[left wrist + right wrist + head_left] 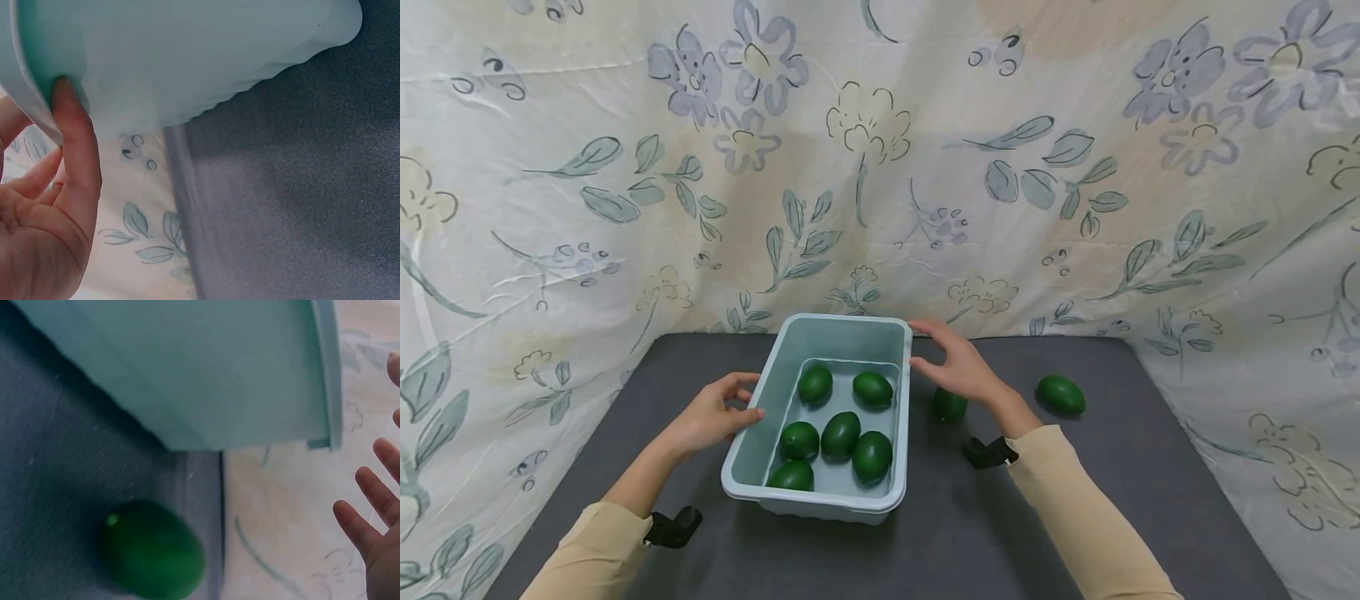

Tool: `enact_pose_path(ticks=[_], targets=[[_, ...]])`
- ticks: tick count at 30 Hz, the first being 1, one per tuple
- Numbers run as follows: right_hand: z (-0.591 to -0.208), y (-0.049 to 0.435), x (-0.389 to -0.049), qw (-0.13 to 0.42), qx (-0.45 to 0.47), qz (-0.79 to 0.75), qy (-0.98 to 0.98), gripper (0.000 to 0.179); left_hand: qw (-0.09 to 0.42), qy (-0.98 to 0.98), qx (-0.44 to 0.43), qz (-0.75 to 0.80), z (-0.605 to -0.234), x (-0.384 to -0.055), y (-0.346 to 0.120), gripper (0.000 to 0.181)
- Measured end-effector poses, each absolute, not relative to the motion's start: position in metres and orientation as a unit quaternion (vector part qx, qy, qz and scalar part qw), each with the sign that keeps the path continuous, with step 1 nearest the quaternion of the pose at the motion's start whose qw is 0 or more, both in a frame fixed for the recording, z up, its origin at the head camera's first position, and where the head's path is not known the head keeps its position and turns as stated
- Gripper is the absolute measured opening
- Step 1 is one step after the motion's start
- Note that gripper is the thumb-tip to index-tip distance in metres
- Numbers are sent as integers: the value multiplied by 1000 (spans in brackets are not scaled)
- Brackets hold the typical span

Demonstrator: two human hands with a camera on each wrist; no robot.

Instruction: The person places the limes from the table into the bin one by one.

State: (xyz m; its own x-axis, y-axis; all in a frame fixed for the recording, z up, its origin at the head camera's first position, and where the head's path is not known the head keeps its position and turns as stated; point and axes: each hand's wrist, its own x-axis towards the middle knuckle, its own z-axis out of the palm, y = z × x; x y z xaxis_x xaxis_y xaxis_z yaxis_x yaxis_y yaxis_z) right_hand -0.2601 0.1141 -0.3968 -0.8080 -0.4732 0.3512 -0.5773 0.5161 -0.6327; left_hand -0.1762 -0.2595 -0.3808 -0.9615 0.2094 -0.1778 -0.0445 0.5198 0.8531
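Observation:
A pale blue-green plastic tub stands between both hands, with several smooth, dark green oval fruits lying on its floor. At the tub's left side, my left hand pinches the rim; the left wrist view shows the thumb on one face of the lip and fingers behind it. My right hand is by the far right corner of the tub, fingers spread and holding nothing. Below that hand, a loose green fruit lies on the table, partly covered by the hand in the head view.
Another green fruit lies farther right on the dark grey table. A flowered cloth hangs behind the table and along both sides. Each wrist wears a black band.

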Motion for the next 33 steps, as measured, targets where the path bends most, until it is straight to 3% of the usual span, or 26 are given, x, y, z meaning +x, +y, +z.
enact_pose_path(ticks=[33], targets=[[-480,151,-255,20,187,331,-925,64,130,863,46,487,-380,-175,-259,63]])
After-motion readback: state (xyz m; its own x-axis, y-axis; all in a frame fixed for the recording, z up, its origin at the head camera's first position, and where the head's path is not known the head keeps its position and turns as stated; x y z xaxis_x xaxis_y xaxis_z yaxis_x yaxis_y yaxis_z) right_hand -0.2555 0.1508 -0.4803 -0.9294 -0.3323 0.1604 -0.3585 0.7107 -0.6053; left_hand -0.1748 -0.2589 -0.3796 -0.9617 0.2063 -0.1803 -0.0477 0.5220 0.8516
